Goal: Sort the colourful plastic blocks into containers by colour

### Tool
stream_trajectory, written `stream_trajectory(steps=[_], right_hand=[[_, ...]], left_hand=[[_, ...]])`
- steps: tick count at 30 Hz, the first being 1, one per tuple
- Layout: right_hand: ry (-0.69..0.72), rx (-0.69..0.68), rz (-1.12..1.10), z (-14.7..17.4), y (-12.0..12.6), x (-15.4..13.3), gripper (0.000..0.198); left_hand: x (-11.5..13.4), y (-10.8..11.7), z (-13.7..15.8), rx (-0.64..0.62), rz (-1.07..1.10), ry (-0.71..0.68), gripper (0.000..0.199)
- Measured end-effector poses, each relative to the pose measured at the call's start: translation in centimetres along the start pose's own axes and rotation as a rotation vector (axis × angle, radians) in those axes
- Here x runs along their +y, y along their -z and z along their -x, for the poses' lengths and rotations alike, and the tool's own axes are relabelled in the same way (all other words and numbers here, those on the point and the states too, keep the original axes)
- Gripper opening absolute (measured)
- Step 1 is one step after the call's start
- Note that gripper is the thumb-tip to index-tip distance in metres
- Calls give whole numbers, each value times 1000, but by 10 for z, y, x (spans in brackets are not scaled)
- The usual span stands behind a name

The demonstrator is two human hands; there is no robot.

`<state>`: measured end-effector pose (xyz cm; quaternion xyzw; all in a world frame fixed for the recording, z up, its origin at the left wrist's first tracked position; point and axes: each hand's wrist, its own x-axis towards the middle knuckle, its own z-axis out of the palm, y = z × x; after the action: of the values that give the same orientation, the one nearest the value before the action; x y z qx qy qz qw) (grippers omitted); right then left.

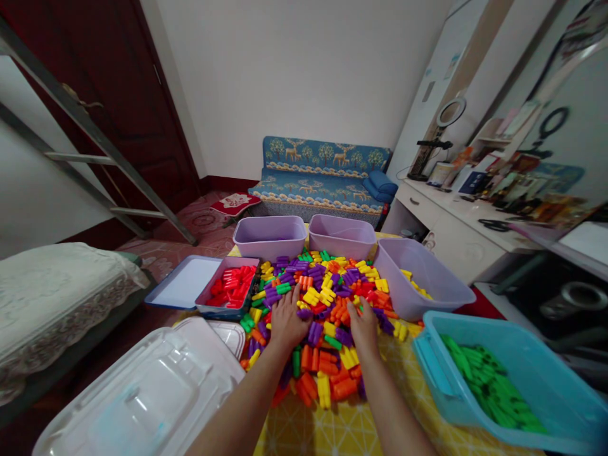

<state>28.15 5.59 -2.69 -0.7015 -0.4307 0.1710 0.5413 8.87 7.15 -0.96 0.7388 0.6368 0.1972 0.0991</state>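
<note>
A wide heap of plastic building pieces (327,367), in red, orange, yellow, green and purple, covers the middle of the table. My left hand (287,322) lies on the left of the heap, fingers stretched forward and apart, with a purple piece (304,313) by its thumb. On the right side, my right hand (365,324) rests among the pieces, its thumb and fingers apart beside an orange cluster (340,311). Neither hand visibly grips a piece, though some fingertips are partly lost among them.
Lilac bins (270,235) stand behind the heap; the right-hand lilac bin (418,266) has yellow pieces. A hinged box (223,309) holds red pieces, a teal bin (441,373) green ones. White lids (156,392) lie front left. A patterned sofa (323,171) stands beyond.
</note>
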Motion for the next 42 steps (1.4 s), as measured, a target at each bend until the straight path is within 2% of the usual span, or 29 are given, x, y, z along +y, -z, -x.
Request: stream_trajectory(steps=[3, 6, 8, 10, 12, 14, 17, 19, 21, 23, 26, 30, 32, 35, 38, 42], right_hand=[[64, -131, 166, 12, -20, -20, 59], [223, -306, 249, 31, -32, -49, 61], [310, -434, 198, 40, -31, -61, 65], [355, -507, 77, 43, -23, -62, 61], [360, -451, -31, 39, -10, -53, 50], [335, -253, -51, 29, 6, -35, 41], [275, 97, 102, 11, 28, -4, 44], [181, 160, 282, 2, 38, 12, 47], [106, 101, 454, -2, 40, 19, 49], [96, -8, 536, -2, 36, 18, 50], [178, -181, 401, 3, 23, 6, 50], [383, -343, 198, 12, 3, -16, 50], [459, -387, 240, 14, -6, -29, 50], [496, -468, 402, 12, -18, -51, 49], [449, -495, 565, 7, -30, -65, 47], [373, -444, 683, 4, -42, -59, 48]], left_hand=[[-1, 0, 0, -2, -2, -13, 75], [-3, -2, 0, -1, -14, -25, 72], [-4, -3, -1, -12, -20, -31, 71], [-5, -4, -1, -16, -17, -30, 72], [-4, -4, 0, -8, -6, -20, 76], [-4, -4, 1, 2, 1, -14, 79], [-3, -4, 1, 5, 0, -12, 79], [-3, -4, 1, -1, -2, -11, 80], [-2, -2, 1, -9, 3, -12, 81], [-1, -1, 0, -13, 10, -10, 82], [0, 1, 0, -19, 13, 1, 81], [0, 2, 0, -40, -7, 5, 82], [0, 2, 0, -47, -11, 3, 82], [0, 2, 0, -43, -10, 2, 78], [-1, 1, -1, -35, -17, -7, 73], [-1, 2, 0, -44, -13, -12, 74]])
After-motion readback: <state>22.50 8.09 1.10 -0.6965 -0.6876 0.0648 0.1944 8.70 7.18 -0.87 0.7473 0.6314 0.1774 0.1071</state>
